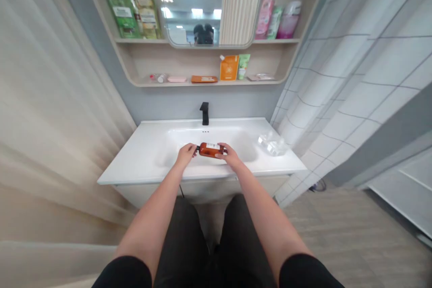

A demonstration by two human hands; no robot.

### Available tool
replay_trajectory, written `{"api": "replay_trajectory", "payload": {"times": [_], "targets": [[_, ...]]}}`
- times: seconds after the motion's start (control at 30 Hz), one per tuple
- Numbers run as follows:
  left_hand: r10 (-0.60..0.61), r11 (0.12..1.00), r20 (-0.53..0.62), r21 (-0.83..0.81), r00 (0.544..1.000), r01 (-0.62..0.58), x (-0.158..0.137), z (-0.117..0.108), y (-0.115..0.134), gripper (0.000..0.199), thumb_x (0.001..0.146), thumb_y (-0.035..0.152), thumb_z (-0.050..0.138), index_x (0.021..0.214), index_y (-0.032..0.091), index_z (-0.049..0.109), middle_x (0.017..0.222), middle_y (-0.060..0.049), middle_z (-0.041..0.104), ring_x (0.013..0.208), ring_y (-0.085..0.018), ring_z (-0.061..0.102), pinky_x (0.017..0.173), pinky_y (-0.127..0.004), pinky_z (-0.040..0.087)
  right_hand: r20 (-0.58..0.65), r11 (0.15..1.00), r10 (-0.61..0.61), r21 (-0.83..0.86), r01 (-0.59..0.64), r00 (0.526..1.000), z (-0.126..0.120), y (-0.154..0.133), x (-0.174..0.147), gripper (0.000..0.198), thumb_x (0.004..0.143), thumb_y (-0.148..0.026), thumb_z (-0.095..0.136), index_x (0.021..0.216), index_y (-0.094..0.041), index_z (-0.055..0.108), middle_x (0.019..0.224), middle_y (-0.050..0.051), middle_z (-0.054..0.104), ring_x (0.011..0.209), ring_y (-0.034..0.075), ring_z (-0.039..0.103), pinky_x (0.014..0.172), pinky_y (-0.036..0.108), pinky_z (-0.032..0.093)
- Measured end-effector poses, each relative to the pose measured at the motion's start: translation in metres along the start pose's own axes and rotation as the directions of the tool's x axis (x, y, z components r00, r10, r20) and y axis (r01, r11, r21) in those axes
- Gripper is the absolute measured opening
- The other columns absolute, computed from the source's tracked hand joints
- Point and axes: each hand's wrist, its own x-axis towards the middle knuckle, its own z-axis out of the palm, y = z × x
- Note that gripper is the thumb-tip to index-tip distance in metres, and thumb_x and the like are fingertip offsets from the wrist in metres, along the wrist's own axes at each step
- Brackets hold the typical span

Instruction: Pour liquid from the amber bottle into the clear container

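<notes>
Left hand [186, 153] at nine o'clock, right hand [230, 156] at three, grasp an amber bottle [209, 150], likely slick, best held mid-body.

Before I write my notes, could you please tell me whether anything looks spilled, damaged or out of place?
Nothing stands out: no spill or damage shows; the brown bottle, though sideways, is held over the sink by the left hand and right hand.

I can't read any words: the white label [212, 146] on the brown bottle [208, 152] is too small and blurry.
</notes>
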Motion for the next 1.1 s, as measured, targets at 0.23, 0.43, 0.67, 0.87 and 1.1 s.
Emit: {"api": "replay_trajectory", "payload": {"times": [0.23, 0.43, 0.67, 0.87, 1.1], "targets": [[-0.004, 0.999, 0.029, -0.042, 1.0, 0.005, 0.0, 0.003, 0.002, 0.027, 0.086, 0.046, 0.07, 0.1, 0.024, 0.073, 0.092, -0.006, 0.074, 0.078, -0.022, 0.069, 0.079, -0.039, 0.058, 0.032, 0.999, 0.028, 0.031, -0.029, 0.999, -0.002, -0.002, 0.0, 0.071, 0.075, -0.045, 0.087, 0.142, -0.031, 0.067, 0.142, 0.008, 0.069, 0.121, 0.027, 0.07, 0.104, 0.041, 0.061], [0.074, 0.993, -0.001, -0.087, 0.997, -0.074, 0.001, 0.003, -0.001, 0.035, 0.078, 0.04, 0.079, 0.108, 0.024, 0.072, 0.105, -0.007, 0.077, 0.095, -0.024, 0.074, 0.086, -0.039, 0.06, 0.022, 0.998, -0.004, 0.064, 0.002, 1.0, -0.003, 0.006, 0.003, 0.071, 0.078, -0.043, 0.086, 0.145, -0.031, 0.067, 0.149, 0.008, 0.067, 0.124, 0.027, 0.07, 0.108, 0.043, 0.059], [0.037, 0.997, 0.039, -0.066, 0.999, -0.035, 0.002, 0.004, -0.003, 0.035, 0.079, 0.05, 0.081, 0.1, 0.024, 0.072, 0.094, -0.006, 0.076, 0.085, -0.022, 0.072, 0.081, -0.037, 0.059, 0.011, 0.997, 0.015, 0.075, -0.016, 1.0, -0.002, 0.006, 0.004, 0.071, 0.08, -0.046, 0.084, 0.146, -0.031, 0.066, 0.148, 0.008, 0.068, 0.125, 0.027, 0.069, 0.11, 0.043, 0.058], [-0.013, 1.0, 0.116, -0.008, 0.993, 0.015, 0.001, 0.003, -0.002, 0.033, 0.084, 0.055, 0.076, 0.085, 0.023, 0.072, 0.068, -0.003, 0.069, 0.063, -0.021, 0.064, 0.067, -0.036, 0.053, -0.01, 0.991, 0.029, 0.134, -0.027, 1.0, -0.002, 0.007, 0.005, 0.069, 0.078, -0.047, 0.086, 0.142, -0.029, 0.067, 0.145, 0.008, 0.069, 0.123, 0.026, 0.07, 0.111, 0.043, 0.058], [0.077, 0.997, 0.064, -0.037, 0.995, -0.075, -0.002, 0.001, 0.004, 0.042, 0.084, 0.063, 0.077, 0.089, 0.021, 0.073, 0.066, -0.001, 0.067, 0.064, -0.02, 0.063, 0.068, -0.035, 0.052, -0.051, 0.972, 0.071, 0.23, -0.057, 0.996, 0.005, -0.005, 0.0, 0.056, 0.077, -0.057, 0.09, 0.122, -0.028, 0.075, 0.126, 0.007, 0.075, 0.112, 0.028, 0.072, 0.093, 0.042, 0.065]]}}
